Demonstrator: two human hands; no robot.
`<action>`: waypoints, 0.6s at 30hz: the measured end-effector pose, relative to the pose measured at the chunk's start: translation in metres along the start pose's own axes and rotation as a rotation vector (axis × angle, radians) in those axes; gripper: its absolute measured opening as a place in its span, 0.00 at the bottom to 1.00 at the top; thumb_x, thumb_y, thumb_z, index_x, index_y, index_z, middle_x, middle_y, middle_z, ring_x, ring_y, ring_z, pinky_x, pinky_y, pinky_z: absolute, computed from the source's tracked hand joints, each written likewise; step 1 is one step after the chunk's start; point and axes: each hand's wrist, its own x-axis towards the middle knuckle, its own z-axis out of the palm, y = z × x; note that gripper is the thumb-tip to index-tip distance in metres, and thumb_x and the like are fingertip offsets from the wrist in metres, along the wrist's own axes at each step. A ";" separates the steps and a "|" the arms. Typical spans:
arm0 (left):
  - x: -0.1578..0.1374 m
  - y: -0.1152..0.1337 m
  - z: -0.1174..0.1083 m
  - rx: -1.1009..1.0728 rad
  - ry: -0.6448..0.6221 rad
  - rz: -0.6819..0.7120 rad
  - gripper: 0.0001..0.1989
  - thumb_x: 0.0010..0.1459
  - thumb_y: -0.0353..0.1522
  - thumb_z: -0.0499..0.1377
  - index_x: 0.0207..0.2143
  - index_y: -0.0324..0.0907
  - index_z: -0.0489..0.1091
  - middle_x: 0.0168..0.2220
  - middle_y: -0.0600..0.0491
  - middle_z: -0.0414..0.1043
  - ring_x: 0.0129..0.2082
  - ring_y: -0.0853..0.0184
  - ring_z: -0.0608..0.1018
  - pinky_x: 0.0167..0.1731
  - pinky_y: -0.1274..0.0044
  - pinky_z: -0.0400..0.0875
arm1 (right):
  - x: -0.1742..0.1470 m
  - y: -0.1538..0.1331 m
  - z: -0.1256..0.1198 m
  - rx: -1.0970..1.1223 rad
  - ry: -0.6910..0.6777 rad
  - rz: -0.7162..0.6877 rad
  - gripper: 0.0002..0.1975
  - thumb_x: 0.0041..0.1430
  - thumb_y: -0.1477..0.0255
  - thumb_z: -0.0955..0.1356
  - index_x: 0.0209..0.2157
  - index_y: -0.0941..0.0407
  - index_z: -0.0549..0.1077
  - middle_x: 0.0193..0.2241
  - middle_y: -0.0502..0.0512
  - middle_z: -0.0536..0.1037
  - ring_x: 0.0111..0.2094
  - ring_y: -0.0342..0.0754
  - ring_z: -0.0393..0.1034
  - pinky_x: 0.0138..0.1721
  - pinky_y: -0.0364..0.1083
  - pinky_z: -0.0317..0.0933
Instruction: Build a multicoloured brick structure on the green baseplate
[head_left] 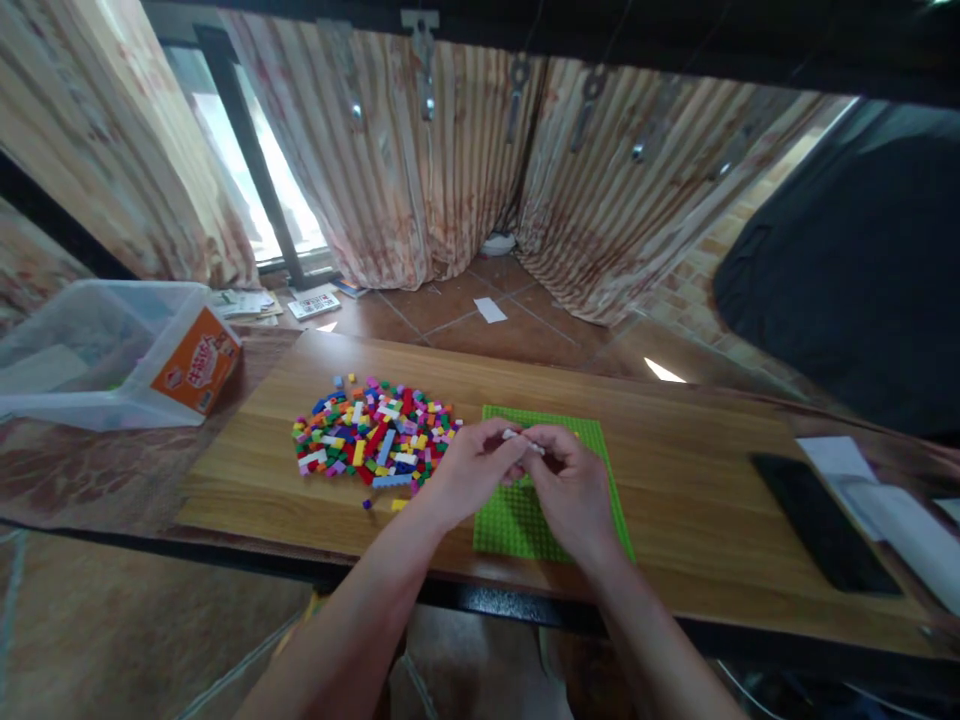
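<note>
Above the green studded baseplate (517,525) my two hands meet, fingertips close together. My left hand (476,470) is closed in a pinch on a small white toy brick (510,434). My right hand (574,490) pinches a white piece (535,448) right beside it. Whether the two white pieces are joined I cannot tell, as the fingers cover most of them. To the left of my left hand spreads a pile of toy bricks (386,445) in many colours. A yellow brick (399,505) and a small purple brick (367,504) lie apart at its near edge.
A clear plastic bin (97,405) with an orange label stands at the far left. On the right of the wooden tabletop (697,520) lie a dark flat slab (825,525) and white papers (911,535). Striped curtains (450,170) hang beyond the table.
</note>
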 end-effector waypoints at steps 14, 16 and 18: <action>0.016 -0.016 0.018 -0.056 0.238 -0.075 0.05 0.51 0.30 0.64 0.30 0.37 0.75 0.24 0.54 0.75 0.24 0.72 0.78 0.28 0.79 0.74 | 0.020 0.038 -0.062 0.050 0.301 0.105 0.10 0.53 0.64 0.71 0.31 0.56 0.78 0.23 0.51 0.78 0.24 0.44 0.70 0.28 0.44 0.66; 0.019 -0.018 0.020 -0.029 0.262 -0.031 0.04 0.51 0.30 0.63 0.29 0.37 0.75 0.23 0.55 0.75 0.23 0.71 0.77 0.27 0.79 0.74 | 0.020 0.041 -0.065 0.011 0.287 0.106 0.11 0.54 0.63 0.70 0.32 0.57 0.79 0.24 0.52 0.78 0.25 0.44 0.70 0.29 0.44 0.66; 0.020 -0.020 0.021 -0.002 0.261 0.005 0.04 0.51 0.31 0.63 0.29 0.38 0.75 0.22 0.55 0.75 0.23 0.71 0.77 0.27 0.79 0.74 | 0.020 0.043 -0.067 -0.007 0.264 0.114 0.12 0.55 0.63 0.70 0.33 0.57 0.79 0.26 0.53 0.80 0.26 0.45 0.71 0.31 0.45 0.67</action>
